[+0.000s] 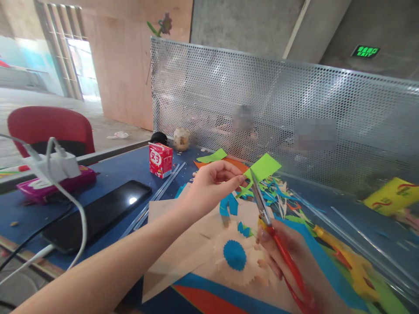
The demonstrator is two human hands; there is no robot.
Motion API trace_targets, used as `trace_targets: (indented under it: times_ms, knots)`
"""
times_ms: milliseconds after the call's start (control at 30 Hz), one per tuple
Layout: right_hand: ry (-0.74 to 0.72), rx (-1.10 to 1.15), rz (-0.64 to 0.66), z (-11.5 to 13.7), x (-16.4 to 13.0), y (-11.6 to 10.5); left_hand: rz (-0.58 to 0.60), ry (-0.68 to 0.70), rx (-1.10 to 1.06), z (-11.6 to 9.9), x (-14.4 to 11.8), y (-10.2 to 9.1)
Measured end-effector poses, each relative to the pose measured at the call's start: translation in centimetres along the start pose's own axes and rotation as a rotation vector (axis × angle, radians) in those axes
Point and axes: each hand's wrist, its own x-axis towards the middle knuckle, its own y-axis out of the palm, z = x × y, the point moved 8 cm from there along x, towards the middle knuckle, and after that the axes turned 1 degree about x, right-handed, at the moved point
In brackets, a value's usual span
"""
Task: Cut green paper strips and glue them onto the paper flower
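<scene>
Scraps of cut coloured paper [278, 192] litter your blue table [124, 168] before the perforated metal screen [294, 113]. Your left hand [209, 183] pinches a green paper piece [262, 170] near that screen; your right hand [284, 253] grips red-handled scissors [271, 231], blades touching the paper.

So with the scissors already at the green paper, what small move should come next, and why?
Probably close the blades for a short snip. The left hand pinches the green paper up off the table, and the right hand holds the red scissors with the tips at the paper's lower edge.
</scene>
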Motion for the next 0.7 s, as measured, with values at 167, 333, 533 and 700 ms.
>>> trace_targets:
  times_ms: [167,333,533,700]
  knots:
    - [-0.001,0.002,-0.010,0.3,-0.3,0.0,-0.005,-0.001,-0.003,-0.1,0.0,-0.1]
    - [-0.003,-0.018,-0.011,0.4,-0.3,0.0,-0.007,0.001,0.004,-0.1,0.0,-0.2]
    - [0.069,0.015,0.013,-0.5,0.0,0.0,-0.024,0.003,0.053,-0.1,0.0,-0.6]
    - [0.040,0.042,0.019,-0.7,0.1,0.0,-0.028,0.045,0.137,-0.4,0.1,-0.8]
